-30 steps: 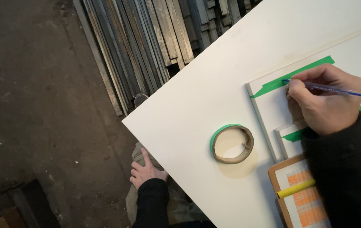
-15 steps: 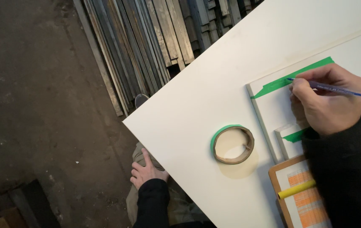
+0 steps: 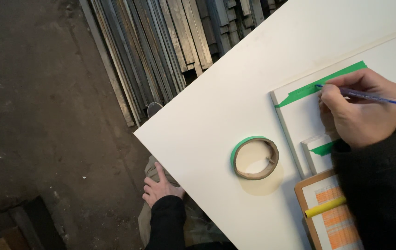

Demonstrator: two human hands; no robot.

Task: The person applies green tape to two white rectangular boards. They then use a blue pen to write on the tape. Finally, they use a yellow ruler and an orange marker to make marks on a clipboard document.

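My right hand (image 3: 357,109) grips a blue pen (image 3: 374,97) whose tip touches a strip of green tape (image 3: 320,84) stuck along the top of a white panel (image 3: 299,120) on the big white board (image 3: 221,120). A smaller white block with green tape (image 3: 320,149) lies just under that hand. A nearly used-up roll of green tape (image 3: 255,157) sits on the board to the left of the panel. My left hand (image 3: 160,186) rests below the board's edge on my knee, fingers spread, holding nothing.
A wooden clipboard (image 3: 316,217) with an orange-lined sheet and a yellow marker (image 3: 325,207) lies at the lower right. Long grey metal profiles (image 3: 161,51) are stacked on the dark concrete floor (image 3: 36,115) beyond the board's corner. A dark opening shows at the bottom left.
My right hand with the pen has shifted slightly along the green tape. The left hand and the tape roll stay where they were.
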